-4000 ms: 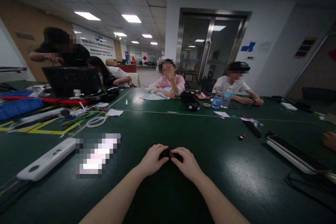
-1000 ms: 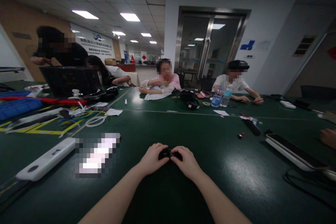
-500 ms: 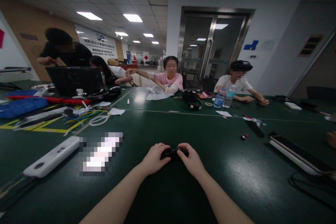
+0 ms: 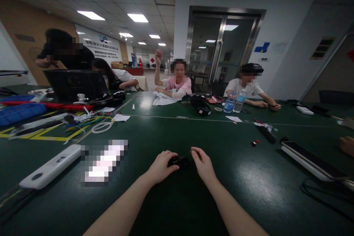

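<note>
A small, dark, glossy object (image 4: 180, 161) lies low over the green table in front of me; its exact kind is too dark to make out. My left hand (image 4: 162, 166) grips its left end, thumb in front and fingers behind. Just to the right, apart from the object, is my right hand (image 4: 204, 165). Its thumb and forefinger are pinched together, and a tiny thing may be at the fingertips, too small to name.
A lit, blurred panel (image 4: 106, 163) and a white power strip (image 4: 51, 167) lie left. At right are a phone (image 4: 312, 158) on a white block and black cables (image 4: 318, 195). Water bottles (image 4: 233, 102) stand farther back. Several people sit or stand around the table.
My right hand has come off the dark object and moved slightly up and right, its fingers now pinched. My left hand keeps its hold. The person opposite has raised a forearm.
</note>
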Available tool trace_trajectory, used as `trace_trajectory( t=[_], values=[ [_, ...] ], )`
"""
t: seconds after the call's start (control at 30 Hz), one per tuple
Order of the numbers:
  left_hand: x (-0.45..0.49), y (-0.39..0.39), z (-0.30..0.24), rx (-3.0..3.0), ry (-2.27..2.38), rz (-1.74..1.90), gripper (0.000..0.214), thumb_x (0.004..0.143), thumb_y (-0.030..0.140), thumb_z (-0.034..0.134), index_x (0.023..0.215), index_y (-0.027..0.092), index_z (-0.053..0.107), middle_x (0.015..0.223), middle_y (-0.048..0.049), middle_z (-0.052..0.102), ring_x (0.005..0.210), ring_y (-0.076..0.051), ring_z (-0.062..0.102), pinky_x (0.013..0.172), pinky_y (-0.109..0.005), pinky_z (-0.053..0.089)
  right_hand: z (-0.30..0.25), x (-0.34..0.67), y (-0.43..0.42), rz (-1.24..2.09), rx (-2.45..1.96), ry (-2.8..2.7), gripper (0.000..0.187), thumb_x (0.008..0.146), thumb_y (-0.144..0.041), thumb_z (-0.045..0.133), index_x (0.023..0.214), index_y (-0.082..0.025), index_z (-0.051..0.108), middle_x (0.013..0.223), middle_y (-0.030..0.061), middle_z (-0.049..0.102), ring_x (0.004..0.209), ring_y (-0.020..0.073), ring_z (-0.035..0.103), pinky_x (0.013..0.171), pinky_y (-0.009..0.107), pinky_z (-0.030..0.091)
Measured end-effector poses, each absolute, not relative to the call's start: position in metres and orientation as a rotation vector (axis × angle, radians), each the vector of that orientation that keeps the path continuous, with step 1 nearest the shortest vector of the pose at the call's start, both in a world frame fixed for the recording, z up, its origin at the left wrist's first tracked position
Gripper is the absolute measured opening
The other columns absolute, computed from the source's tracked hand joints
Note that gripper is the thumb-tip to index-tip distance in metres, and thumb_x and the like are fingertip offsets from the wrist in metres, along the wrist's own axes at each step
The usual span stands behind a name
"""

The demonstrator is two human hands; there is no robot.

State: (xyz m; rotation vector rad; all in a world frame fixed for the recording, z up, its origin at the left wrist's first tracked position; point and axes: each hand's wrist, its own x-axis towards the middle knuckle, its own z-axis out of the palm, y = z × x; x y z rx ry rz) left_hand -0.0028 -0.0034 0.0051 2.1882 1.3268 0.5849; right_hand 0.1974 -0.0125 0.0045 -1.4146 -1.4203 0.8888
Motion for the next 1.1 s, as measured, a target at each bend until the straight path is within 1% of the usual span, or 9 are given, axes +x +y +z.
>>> trace_trajectory(
  t=[0.2,0.3,0.43,0.67,0.9,1.1],
  values=[
    [-0.003,-0.003,0.004,2.181,1.332,0.576,0.044,0.076,0.034,0.059,0.118,0.025,0.051,0.115,-0.0034,0.054,0.107,-0.022,0.048,0.09,-0.034,0.039,0.005,0.199,-0.012,0.861,-1.42,-1.355,0.035,0.08,-0.044,0.046,0.106,-0.022,0.057,0.105,0.0048,0.064,0.1,0.023,0.058,0.083,0.036,0.047],
    [-0.003,-0.004,0.004,2.181,1.332,0.587,0.044,0.076,0.031,0.059,0.119,0.026,0.05,0.117,-0.0032,0.053,0.109,-0.022,0.047,0.092,-0.034,0.038,0.003,0.2,-0.011,0.829,-1.402,-1.33,0.034,0.079,-0.041,0.047,0.106,-0.022,0.056,0.104,0.0046,0.063,0.099,0.0224,0.058,0.083,0.036,0.047],
    [-0.002,-0.004,0.006,2.209,1.319,0.621,0.044,0.075,0.028,0.06,0.118,0.024,0.052,0.115,-0.0035,0.054,0.108,-0.021,0.048,0.094,-0.034,0.036,-0.001,0.2,-0.009,0.791,-1.371,-1.312,0.033,0.078,-0.037,0.049,0.107,-0.022,0.055,0.106,0.0044,0.062,0.1,0.0209,0.057,0.085,0.035,0.046],
    [-0.003,-0.003,0.005,2.202,1.316,0.615,0.045,0.076,0.028,0.06,0.12,0.025,0.05,0.117,-0.003,0.054,0.11,-0.022,0.048,0.096,-0.036,0.036,0.001,0.198,-0.013,0.758,-1.419,-1.388,0.029,0.076,-0.033,0.053,0.103,-0.023,0.058,0.102,0.0029,0.063,0.098,0.0207,0.058,0.088,0.037,0.044],
    [-0.005,-0.003,0.002,2.142,1.326,0.635,0.047,0.075,0.029,0.06,0.121,0.025,0.049,0.116,-0.0035,0.055,0.108,-0.021,0.049,0.093,-0.035,0.04,0.004,0.194,-0.013,0.804,-1.464,-1.469,0.027,0.074,-0.035,0.056,0.097,-0.023,0.061,0.097,0.0017,0.065,0.096,0.0202,0.058,0.087,0.036,0.044],
    [-0.004,-0.005,0.008,2.159,1.323,0.617,0.043,0.075,0.029,0.06,0.117,0.025,0.051,0.115,-0.0024,0.056,0.108,-0.021,0.049,0.094,-0.037,0.039,0.009,0.191,-0.017,0.911,-1.415,-1.608,0.026,0.077,-0.037,0.054,0.097,-0.024,0.062,0.101,0.0013,0.063,0.099,0.0193,0.057,0.087,0.034,0.044]
  ],
)
